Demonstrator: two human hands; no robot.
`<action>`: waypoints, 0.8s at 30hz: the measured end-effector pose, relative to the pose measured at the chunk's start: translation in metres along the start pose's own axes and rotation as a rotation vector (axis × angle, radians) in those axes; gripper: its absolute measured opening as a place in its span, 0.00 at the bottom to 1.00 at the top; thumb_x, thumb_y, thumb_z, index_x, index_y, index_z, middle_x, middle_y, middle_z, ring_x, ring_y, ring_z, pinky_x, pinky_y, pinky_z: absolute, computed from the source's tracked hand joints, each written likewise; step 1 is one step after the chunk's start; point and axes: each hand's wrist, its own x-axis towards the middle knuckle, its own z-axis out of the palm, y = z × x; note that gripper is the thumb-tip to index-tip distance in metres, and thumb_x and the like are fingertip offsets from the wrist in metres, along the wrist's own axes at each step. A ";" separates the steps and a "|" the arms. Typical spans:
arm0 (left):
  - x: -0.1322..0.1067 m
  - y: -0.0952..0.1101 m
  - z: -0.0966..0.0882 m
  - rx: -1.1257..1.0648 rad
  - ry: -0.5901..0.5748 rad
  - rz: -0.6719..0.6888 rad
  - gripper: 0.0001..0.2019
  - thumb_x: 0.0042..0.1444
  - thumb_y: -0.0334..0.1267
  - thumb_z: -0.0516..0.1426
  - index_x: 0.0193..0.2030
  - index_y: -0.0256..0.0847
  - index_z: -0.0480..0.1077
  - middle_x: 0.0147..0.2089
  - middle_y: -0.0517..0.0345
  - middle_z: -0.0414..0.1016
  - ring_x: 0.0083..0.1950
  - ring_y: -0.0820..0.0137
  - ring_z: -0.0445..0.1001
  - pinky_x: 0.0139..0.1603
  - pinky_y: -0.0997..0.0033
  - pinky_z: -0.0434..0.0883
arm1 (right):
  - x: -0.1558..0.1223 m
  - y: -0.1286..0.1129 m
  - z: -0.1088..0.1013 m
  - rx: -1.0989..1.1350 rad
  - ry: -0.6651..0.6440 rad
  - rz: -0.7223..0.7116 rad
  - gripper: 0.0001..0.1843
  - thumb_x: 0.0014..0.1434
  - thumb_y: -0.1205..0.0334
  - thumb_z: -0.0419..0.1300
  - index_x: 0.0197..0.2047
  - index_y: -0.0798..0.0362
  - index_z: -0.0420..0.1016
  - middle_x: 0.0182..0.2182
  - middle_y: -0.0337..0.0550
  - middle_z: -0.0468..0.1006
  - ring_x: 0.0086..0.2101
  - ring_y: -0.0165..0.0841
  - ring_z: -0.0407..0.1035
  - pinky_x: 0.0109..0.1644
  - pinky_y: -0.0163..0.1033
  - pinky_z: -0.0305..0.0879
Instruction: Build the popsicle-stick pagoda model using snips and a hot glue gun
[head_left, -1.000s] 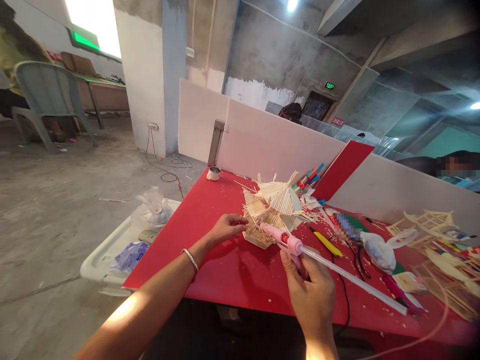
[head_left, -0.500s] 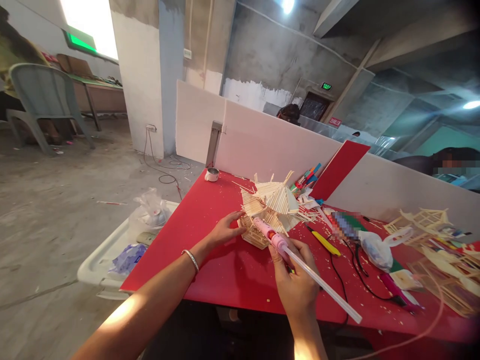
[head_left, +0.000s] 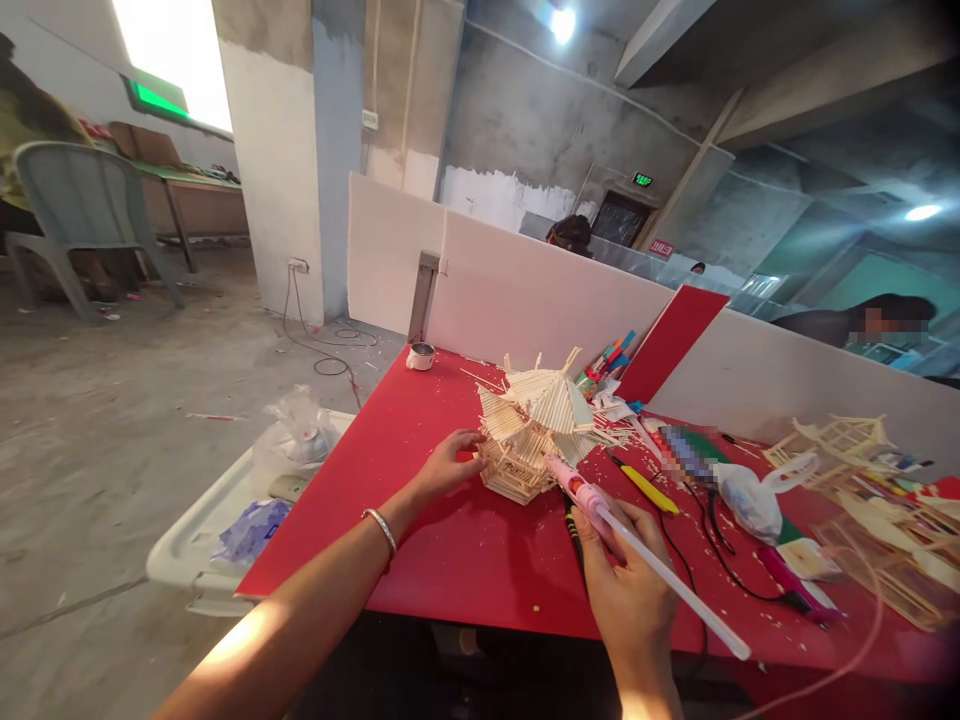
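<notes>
near the middle of the frame, the left hand lies on the red table with its fingers loosely spread. the fingertips press against the left side of the stick model and do not close around it. the right hand, in the lower centre, is wrapped tight around the pink glue gun. the gun's nozzle touches the lower right edge of the model, and a clear glue stick juts from its back toward the lower right. just right of the gun lies a yellow cutter. a second wooden model stands well apart at the right edge. a white partition runs behind the table, and a white tray sits lower left on the floor.
</notes>
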 end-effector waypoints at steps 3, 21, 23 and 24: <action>0.000 0.003 0.001 -0.070 0.016 -0.054 0.36 0.47 0.43 0.63 0.65 0.37 0.64 0.60 0.39 0.68 0.52 0.57 0.74 0.40 0.66 0.75 | -0.001 -0.001 -0.002 0.086 -0.049 0.001 0.13 0.62 0.56 0.62 0.44 0.56 0.80 0.37 0.47 0.77 0.34 0.34 0.75 0.36 0.35 0.72; -0.011 0.026 0.007 0.116 -0.039 -0.050 0.27 0.49 0.42 0.58 0.56 0.31 0.72 0.38 0.55 0.77 0.22 0.79 0.59 0.23 0.76 0.60 | 0.006 0.013 -0.017 -0.053 0.016 -0.009 0.16 0.63 0.52 0.60 0.41 0.56 0.80 0.36 0.48 0.76 0.32 0.33 0.73 0.31 0.35 0.69; -0.011 0.026 0.009 0.154 -0.038 -0.031 0.27 0.49 0.43 0.57 0.54 0.29 0.73 0.33 0.57 0.75 0.22 0.78 0.58 0.24 0.75 0.60 | 0.008 0.004 -0.018 0.011 0.014 -0.004 0.14 0.63 0.54 0.61 0.41 0.56 0.80 0.35 0.47 0.75 0.31 0.32 0.73 0.30 0.34 0.69; -0.011 0.026 0.009 0.166 -0.040 -0.028 0.27 0.49 0.43 0.56 0.53 0.29 0.73 0.30 0.59 0.73 0.22 0.77 0.58 0.23 0.75 0.59 | 0.009 0.000 -0.017 0.030 0.008 -0.009 0.13 0.63 0.55 0.61 0.41 0.56 0.80 0.35 0.46 0.75 0.31 0.31 0.73 0.31 0.34 0.70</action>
